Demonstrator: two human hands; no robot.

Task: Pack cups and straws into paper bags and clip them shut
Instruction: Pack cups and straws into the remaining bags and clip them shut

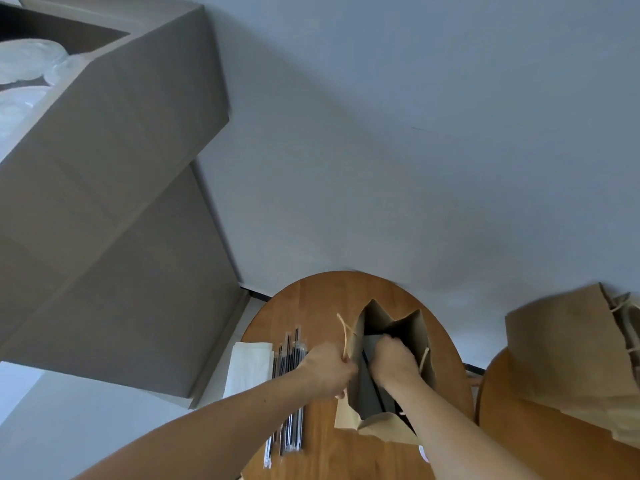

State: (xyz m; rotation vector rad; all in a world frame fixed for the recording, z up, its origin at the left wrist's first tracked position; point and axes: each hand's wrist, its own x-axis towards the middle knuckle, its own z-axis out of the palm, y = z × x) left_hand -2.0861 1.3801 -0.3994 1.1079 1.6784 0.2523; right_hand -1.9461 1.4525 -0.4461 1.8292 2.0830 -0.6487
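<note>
An open brown paper bag [414, 332] stands on the round wooden table [311, 306]. My left hand [327, 370] grips the bag's left rim beside its twine handle. My right hand [393, 362] reaches down into the bag's mouth, fingers curled inside; what they hold is hidden. Several black straws in clear wrappers [289, 355] lie on the table left of the bag, partly under my left forearm. Clear plastic cups in wrap [27, 64] sit in a large cardboard box at the top left.
Large stacked cardboard boxes [114, 209] stand to the left. A pile of folded paper bags [568, 351] rests on a second wooden table at the right. A white napkin stack [249, 365] lies left of the straws. A grey wall is behind.
</note>
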